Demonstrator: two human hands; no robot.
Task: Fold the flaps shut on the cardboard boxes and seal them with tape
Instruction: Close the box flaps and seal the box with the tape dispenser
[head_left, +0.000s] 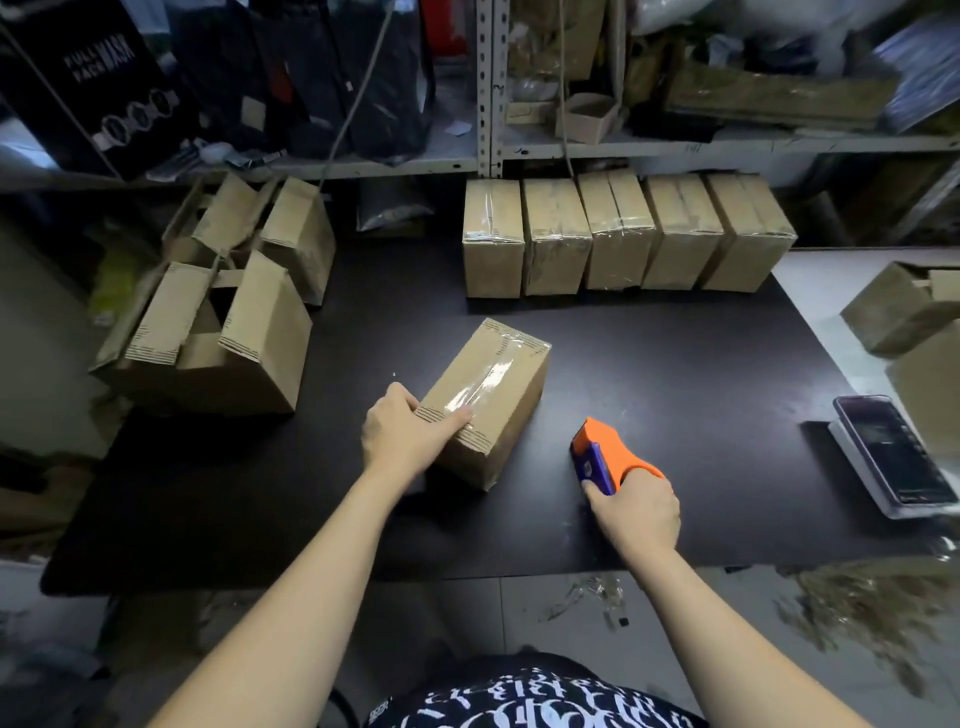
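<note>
A closed cardboard box (498, 395) lies at an angle in the middle of the black table (675, 374), with a strip of clear tape running along its top seam. My left hand (405, 431) grips its near corner, thumb pressed on the tape end. To the right of the box, my right hand (636, 506) holds an orange and blue tape dispenser (605, 454) resting on the table, apart from the box.
Several taped boxes (623, 234) stand in a row at the back. Open-flapped boxes (218, 332) sit at the left, another open box (904, 306) at the right edge. A phone (893, 452) lies on a white device at the right. Shelves rise behind.
</note>
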